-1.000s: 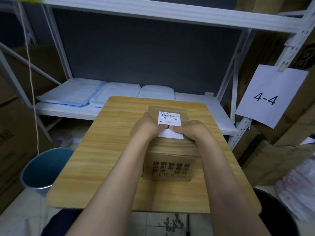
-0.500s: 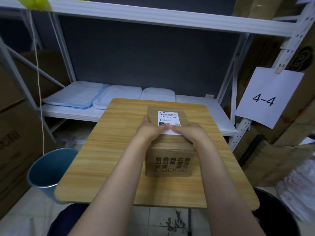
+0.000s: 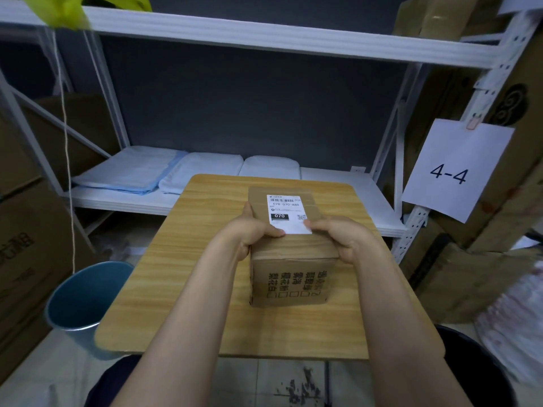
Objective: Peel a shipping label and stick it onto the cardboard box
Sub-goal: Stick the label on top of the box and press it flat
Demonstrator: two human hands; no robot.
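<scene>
A brown cardboard box (image 3: pixel 289 277) with black printed characters on its near side stands on a small wooden table (image 3: pixel 188 277). A white shipping label (image 3: pixel 286 211) with a barcode and "070" lies flat on the box's top. My left hand (image 3: pixel 254 235) wraps the box's left top edge, its thumb pressing the label's near left corner. My right hand (image 3: pixel 338 237) holds the right top edge, thumb on the label's near right corner.
A blue bin (image 3: pixel 80 301) stands on the floor left of the table, a dark bin (image 3: pixel 482 365) at the right. White shelving (image 3: pixel 264 36) with folded pale cloths (image 3: pixel 152 171) is behind. A "4-4" paper sign (image 3: pixel 454 170) hangs right, among stacked cartons.
Both thumbs have slid toward me down the label, uncovering its lower half with the "070" block. The label now lies flat on the box top.
</scene>
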